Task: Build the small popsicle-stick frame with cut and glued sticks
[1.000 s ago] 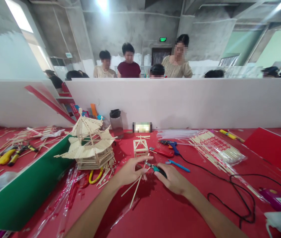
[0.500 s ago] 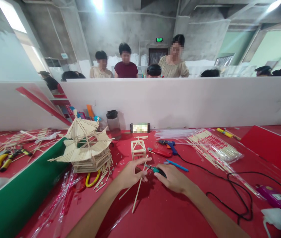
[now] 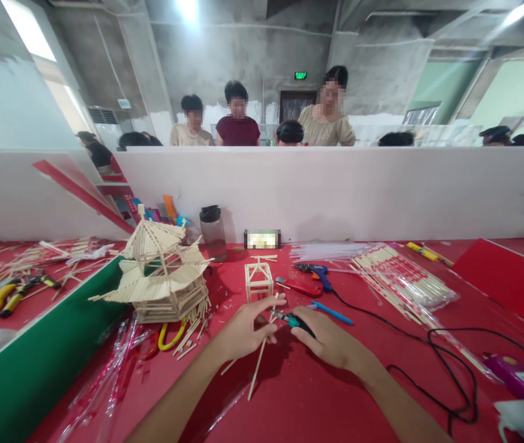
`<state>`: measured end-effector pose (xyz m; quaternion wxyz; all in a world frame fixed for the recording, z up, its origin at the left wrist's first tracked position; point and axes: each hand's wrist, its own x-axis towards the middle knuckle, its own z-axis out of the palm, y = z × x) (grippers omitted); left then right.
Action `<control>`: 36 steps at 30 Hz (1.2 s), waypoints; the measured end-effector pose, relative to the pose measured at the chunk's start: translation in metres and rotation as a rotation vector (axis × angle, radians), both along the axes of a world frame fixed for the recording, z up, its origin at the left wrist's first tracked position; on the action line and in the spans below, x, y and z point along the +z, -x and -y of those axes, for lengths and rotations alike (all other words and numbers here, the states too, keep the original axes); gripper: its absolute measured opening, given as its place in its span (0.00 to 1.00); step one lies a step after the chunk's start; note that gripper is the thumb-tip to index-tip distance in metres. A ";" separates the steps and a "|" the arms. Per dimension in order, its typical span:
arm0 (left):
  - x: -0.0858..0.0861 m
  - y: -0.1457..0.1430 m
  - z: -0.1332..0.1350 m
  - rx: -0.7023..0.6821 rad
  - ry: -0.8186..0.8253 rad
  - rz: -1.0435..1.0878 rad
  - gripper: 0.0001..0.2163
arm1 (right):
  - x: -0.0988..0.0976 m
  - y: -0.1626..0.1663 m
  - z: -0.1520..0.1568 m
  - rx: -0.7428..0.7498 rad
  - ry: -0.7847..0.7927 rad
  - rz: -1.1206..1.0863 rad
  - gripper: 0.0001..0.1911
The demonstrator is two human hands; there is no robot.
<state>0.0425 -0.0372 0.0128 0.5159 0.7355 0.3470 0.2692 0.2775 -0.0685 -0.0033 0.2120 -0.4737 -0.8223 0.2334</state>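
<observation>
Wood stick (image 3: 257,369) pinched in L hand (image 3: 245,329), axis near-L to far-R; R hand (image 3: 324,335) clenched round pliers (image 3: 294,320), tips by stick's far end.

At twelve o'clock, a concrete wall (image 3: 238,52) is fronted by a white partition (image 3: 308,191); at eleven, a lamp (image 3: 188,8) is lit.
</observation>
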 end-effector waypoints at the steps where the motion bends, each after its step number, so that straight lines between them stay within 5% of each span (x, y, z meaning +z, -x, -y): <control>1: 0.002 0.000 0.001 0.004 -0.005 -0.001 0.22 | -0.002 -0.001 0.001 -0.004 0.010 -0.008 0.23; 15: -0.006 0.000 -0.003 0.033 0.036 0.066 0.25 | -0.006 0.020 -0.006 -0.070 0.001 -0.022 0.19; 24: 0.008 0.004 -0.003 0.035 0.038 0.012 0.23 | 0.002 0.013 -0.006 -0.086 -0.051 0.110 0.19; 36: -0.010 0.012 -0.007 -0.187 -0.360 -0.382 0.24 | 0.005 -0.035 0.008 -0.148 -0.049 0.344 0.19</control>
